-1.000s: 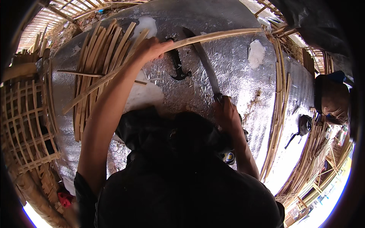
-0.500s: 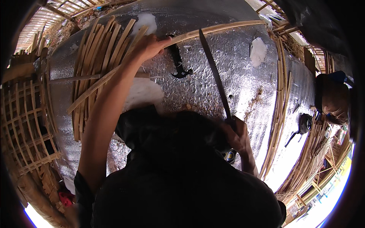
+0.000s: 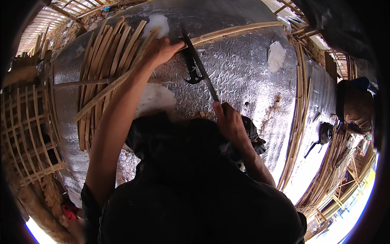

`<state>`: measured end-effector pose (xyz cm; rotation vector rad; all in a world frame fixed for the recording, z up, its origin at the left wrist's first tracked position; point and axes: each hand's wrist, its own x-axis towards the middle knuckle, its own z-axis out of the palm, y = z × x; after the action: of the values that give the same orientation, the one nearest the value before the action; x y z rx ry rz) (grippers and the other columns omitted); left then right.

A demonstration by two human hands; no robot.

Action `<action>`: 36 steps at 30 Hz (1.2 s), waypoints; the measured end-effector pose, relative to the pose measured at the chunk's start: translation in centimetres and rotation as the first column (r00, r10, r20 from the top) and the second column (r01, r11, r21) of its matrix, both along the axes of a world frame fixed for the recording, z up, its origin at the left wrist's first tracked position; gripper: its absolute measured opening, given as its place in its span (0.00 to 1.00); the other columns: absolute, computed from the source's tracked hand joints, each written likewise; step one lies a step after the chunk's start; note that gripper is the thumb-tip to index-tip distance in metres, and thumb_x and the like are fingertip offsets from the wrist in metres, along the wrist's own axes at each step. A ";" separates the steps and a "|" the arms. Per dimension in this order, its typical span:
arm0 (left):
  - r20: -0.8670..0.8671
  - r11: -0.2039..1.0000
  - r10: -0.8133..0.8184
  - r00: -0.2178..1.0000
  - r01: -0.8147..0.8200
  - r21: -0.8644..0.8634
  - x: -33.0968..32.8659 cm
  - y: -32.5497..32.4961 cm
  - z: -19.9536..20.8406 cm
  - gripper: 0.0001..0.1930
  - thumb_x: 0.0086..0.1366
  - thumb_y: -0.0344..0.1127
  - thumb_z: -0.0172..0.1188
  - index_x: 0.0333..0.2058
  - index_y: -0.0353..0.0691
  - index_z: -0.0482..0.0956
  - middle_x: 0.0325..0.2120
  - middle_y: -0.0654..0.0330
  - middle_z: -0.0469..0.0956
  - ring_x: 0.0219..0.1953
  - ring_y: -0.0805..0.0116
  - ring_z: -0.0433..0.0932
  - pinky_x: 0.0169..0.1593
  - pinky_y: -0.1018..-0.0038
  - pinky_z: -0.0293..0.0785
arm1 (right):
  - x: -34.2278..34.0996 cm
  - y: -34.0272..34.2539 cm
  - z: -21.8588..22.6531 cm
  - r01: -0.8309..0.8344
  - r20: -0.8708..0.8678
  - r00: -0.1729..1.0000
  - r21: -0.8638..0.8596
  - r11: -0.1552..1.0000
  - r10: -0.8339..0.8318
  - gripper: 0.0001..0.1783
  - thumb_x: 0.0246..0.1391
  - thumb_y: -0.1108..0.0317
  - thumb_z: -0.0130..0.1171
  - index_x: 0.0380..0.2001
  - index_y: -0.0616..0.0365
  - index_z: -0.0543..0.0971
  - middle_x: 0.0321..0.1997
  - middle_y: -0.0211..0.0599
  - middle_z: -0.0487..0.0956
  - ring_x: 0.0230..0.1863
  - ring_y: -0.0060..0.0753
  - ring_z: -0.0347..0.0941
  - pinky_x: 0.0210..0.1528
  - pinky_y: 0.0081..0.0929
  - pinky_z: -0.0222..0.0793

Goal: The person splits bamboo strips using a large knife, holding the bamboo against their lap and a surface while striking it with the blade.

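My left hand (image 3: 160,49) reaches far forward and grips a long bamboo strip (image 3: 239,30) that arcs across the silver foil surface (image 3: 243,77). In my right hand (image 3: 229,120) is the handle of a long dark blade (image 3: 200,65), whose tip rests against the strip right beside my left hand. Several flat bamboo slats (image 3: 105,65) lie fanned out to the left of my left arm. A black hooked tool (image 3: 191,73) lies on the foil just under the blade.
A woven bamboo lattice (image 3: 28,134) borders the left side. Bent bamboo strips (image 3: 298,122) run down the right of the foil. White patches (image 3: 277,55) sit on the foil. Another person (image 3: 357,105) crouches at the far right, and a dark tool (image 3: 323,136) lies near them.
The blade swung left from a raised position and came down, so its tip now meets the bamboo strip at my left hand. My right hand shifted left with it.
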<state>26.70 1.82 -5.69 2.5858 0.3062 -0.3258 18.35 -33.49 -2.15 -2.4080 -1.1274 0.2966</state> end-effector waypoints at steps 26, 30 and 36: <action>0.156 0.997 0.052 0.986 -0.060 0.047 -2.2 -1.6 1.0 0.25 0.75 0.57 0.48 0.37 0.42 0.84 0.27 0.47 0.83 0.35 0.44 0.83 0.41 0.52 0.78 | 4.4 6.1 -1.8 0.080 0.277 0.950 0.232 0.969 -0.145 0.17 0.68 0.65 0.56 0.29 0.66 0.69 0.11 0.46 0.68 0.10 0.53 0.67 0.11 0.48 0.61; -0.008 0.993 0.120 0.993 -0.119 0.021 -1.5 -2.5 1.9 0.28 0.75 0.61 0.44 0.41 0.45 0.84 0.30 0.49 0.84 0.38 0.46 0.84 0.45 0.52 0.78 | 2.4 2.6 -1.1 0.004 0.451 0.893 0.000 1.000 -0.003 0.07 0.67 0.71 0.56 0.38 0.66 0.72 0.22 0.43 0.67 0.11 0.48 0.65 0.11 0.43 0.61; -0.110 0.994 0.097 0.989 -0.103 -0.049 -1.0 -1.5 1.9 0.30 0.75 0.63 0.41 0.43 0.45 0.83 0.29 0.51 0.84 0.37 0.49 0.85 0.43 0.54 0.79 | -2.4 -3.3 -0.5 0.108 0.008 0.994 -0.034 0.994 -0.108 0.05 0.68 0.72 0.50 0.38 0.62 0.73 0.22 0.44 0.69 0.14 0.50 0.69 0.16 0.43 0.64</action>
<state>25.74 0.27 -3.79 2.4939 0.4572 -0.4322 15.90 -36.75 -2.65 -2.4914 -0.9978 0.2761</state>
